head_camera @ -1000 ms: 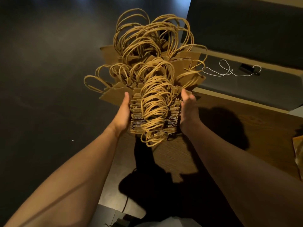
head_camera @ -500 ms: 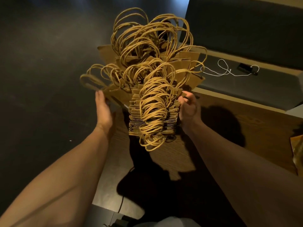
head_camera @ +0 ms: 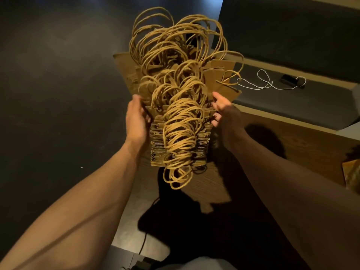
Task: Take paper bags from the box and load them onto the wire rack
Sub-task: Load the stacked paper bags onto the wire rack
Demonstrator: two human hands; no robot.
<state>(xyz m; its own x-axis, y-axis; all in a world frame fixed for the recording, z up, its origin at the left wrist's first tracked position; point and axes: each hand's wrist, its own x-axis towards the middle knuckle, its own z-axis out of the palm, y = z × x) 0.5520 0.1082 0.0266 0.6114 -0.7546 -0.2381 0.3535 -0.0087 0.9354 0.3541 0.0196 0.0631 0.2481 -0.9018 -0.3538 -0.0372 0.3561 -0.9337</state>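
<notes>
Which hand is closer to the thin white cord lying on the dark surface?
Right. The right hand is on the stack's side facing the thin white cord; the left hand is on the opposite side.

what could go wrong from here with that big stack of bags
1. The stack of paper bags is squeezed only at its sides by the left hand and right hand, so bags may slide out.
2. The looped twine handles are tangled and sticking out, so they could snag when loaded.

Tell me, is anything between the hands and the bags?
Nothing visible. The left hand and the right hand already lie against the two sides of the bags.
</notes>
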